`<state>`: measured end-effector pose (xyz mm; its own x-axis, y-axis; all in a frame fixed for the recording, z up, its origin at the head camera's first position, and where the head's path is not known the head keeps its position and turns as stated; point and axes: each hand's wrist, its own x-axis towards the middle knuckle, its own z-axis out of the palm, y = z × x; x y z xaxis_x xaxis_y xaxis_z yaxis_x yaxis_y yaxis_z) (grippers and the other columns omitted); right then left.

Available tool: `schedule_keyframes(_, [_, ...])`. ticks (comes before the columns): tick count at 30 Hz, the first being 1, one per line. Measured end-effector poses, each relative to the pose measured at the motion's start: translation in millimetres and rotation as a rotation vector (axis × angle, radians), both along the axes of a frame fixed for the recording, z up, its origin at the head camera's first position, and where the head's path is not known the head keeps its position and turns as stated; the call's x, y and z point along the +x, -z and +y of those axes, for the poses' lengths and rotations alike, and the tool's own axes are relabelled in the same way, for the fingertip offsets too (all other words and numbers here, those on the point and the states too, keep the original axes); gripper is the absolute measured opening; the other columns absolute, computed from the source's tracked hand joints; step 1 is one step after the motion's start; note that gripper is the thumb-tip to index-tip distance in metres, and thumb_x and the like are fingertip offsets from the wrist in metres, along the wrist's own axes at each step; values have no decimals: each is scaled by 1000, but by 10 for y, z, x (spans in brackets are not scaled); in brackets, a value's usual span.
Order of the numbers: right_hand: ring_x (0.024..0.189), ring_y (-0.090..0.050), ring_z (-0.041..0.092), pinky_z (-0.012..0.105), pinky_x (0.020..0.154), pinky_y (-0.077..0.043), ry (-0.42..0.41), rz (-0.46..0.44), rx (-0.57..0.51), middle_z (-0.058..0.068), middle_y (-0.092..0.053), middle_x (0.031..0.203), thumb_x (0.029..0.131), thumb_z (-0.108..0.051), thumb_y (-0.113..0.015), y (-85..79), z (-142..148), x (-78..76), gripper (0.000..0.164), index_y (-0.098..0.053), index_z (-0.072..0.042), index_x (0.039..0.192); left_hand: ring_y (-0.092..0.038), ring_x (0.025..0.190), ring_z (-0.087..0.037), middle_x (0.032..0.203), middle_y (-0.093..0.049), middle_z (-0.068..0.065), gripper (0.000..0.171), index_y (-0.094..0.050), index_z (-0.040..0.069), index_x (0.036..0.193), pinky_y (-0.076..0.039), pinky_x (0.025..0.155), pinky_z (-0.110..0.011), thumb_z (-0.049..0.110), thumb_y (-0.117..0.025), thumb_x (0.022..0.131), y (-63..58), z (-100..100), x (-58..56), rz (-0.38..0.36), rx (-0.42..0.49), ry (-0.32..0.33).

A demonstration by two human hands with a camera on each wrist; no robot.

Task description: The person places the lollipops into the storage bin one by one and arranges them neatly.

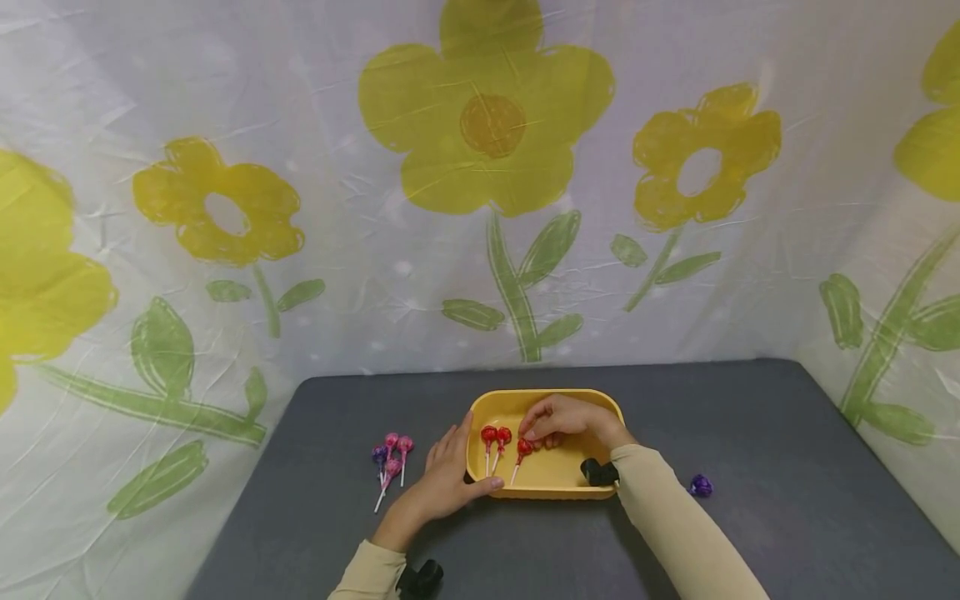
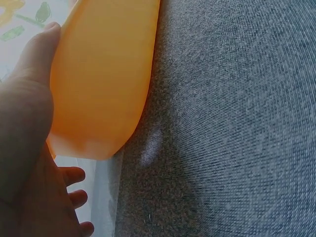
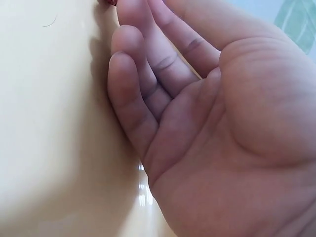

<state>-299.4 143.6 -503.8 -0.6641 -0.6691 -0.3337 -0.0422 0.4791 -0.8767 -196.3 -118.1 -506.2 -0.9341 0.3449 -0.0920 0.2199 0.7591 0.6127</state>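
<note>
A yellow tray (image 1: 555, 492) stands on the dark table. My left hand (image 1: 442, 477) rests against its left end, thumb along the front rim and the other fingers fairly straight beside the left wall. In the left wrist view the thumb touches the edge of the tray (image 2: 106, 74). Inside the tray, my right hand (image 1: 570, 418) pinches a red lollipop (image 1: 524, 447) near its head, fingers curled. The right wrist view shows only a sliver of red by the fingertips, so the grip is mostly hidden. Two more red lollipops (image 1: 488, 434) lie left of it in the tray.
Left of the tray, several pink and purple lollipops (image 1: 392, 468) lie bunched on the table (image 1: 337, 433). A purple lollipop (image 1: 701, 486) lies to the right, partly behind the right sleeve (image 1: 675, 517). A flower-printed cloth (image 1: 360, 250) hangs behind the table.
</note>
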Motion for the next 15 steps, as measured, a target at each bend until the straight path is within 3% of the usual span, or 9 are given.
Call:
schedule_keyframes(7, [57, -46, 11, 22, 56, -41, 1, 20, 28, -4, -61, 69, 87, -17, -74, -22, -20, 17, 19, -74, -7, 104, -15, 153, -42, 164, -22, -20, 116, 2, 15, 160, -10, 119, -68, 62, -70, 82, -10, 7, -14, 6, 6, 10])
schedule_keyframes(15, [58, -50, 11, 22, 55, -44, 8, 22, 35, -3, -63, 72, 93, -20, -68, -47, -56, 36, 16, -73, -9, 104, -16, 152, -43, 163, -23, -20, 118, 4, 14, 160, -11, 118, -68, 61, -70, 82, -16, -10, -12, 12, 1, 15])
